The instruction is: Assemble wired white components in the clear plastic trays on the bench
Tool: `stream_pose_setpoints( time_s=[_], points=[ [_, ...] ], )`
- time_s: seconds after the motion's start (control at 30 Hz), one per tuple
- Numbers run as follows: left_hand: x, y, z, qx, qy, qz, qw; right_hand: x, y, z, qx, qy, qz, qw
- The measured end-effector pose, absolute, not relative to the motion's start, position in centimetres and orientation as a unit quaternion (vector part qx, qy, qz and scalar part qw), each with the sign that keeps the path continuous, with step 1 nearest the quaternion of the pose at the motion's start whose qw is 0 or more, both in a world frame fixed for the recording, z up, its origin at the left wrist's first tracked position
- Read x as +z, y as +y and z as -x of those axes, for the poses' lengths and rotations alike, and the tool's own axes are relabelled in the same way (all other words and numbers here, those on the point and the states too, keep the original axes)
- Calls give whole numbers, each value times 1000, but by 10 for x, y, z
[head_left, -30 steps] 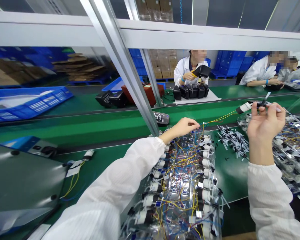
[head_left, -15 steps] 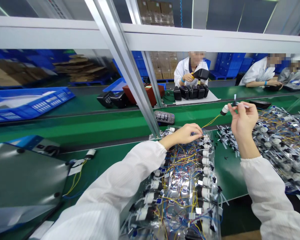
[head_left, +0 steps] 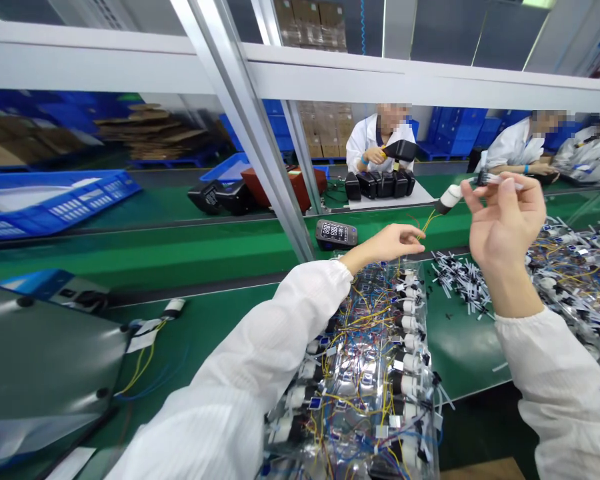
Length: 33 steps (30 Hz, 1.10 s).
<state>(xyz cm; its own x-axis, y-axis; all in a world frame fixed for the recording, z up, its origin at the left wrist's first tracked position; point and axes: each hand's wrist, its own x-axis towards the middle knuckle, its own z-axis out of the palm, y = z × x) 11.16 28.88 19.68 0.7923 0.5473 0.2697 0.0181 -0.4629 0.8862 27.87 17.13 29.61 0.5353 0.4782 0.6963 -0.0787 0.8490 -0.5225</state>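
My right hand [head_left: 505, 220] is raised on the right, its thumb and fingers pinching a short clear tube with a black connector [head_left: 482, 177]. From that tube hangs a small white-and-black motor pump [head_left: 449, 199] with yellow wires [head_left: 428, 223]. My left hand [head_left: 393, 243] reaches over the far end of a clear plastic tray [head_left: 363, 347], fingers closed around the lower end of those wires; their tips are partly hidden. Rows of similar pumps [head_left: 409, 325] and tangled coloured wires lie in the tray.
Loose tube pieces [head_left: 463, 280] and a heap of pumps [head_left: 570, 280] lie to the right. A display device [head_left: 336, 233] rests behind the tray. A metal post [head_left: 260, 133] rises ahead, and a grey box [head_left: 50, 367] stands at left. A co-worker [head_left: 380, 143] sits across the line.
Both hands have moved, the left one up and to the right, the right one up and nearer. The pump has risen with the right hand, its wires trailing to my left fingers.
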Motion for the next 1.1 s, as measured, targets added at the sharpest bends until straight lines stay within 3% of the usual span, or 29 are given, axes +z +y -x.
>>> stream_pose_setpoints(
  time_s=[0.13,0.27,0.5,0.7,0.83,1.1],
  points=[
    [207,291,-108,289,202,-808,472,306,167,-307,104,-421,195,880],
    [206,298,-96,359,176,-713,577,300,160,-350,63,-325,188,925],
    [216,328,-47,534,128,-534,643,238,164,-402,137,-158,212,955],
    [225,340,9,604,133,-337,710,132,187,-359,236,-207,382,870],
    [224,324,14,580,150,-326,731,75,191,-323,276,-248,443,816],
    [207,286,-51,518,189,-458,697,70,197,-317,270,-368,524,719]
  ],
)
